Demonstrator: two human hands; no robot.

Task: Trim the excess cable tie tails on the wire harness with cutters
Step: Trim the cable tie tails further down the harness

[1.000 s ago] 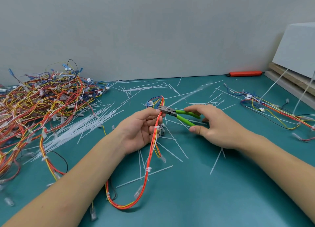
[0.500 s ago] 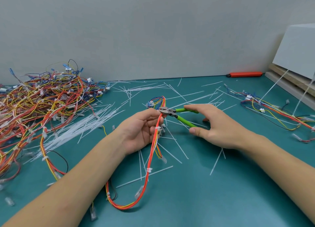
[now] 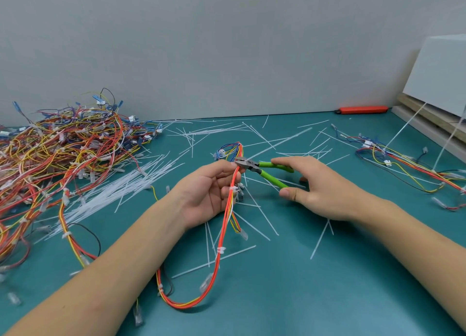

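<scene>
Head view: my left hand (image 3: 205, 193) grips the wire harness (image 3: 227, 209); my right hand (image 3: 319, 188) grips the green cutters (image 3: 264, 170) at it.

A teal tabletop (image 3: 327, 298) meets a plain grey wall (image 3: 201, 45) under soft, even light.

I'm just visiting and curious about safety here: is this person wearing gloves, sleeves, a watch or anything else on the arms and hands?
No. Both hands, the left hand and the right hand, are bare, with no gloves, rings or tape visible. Both forearms are uncovered as far as the picture's lower edge; no sleeves, watch, wristband or markings show. Anything worn higher up the arms is out of view.
</scene>
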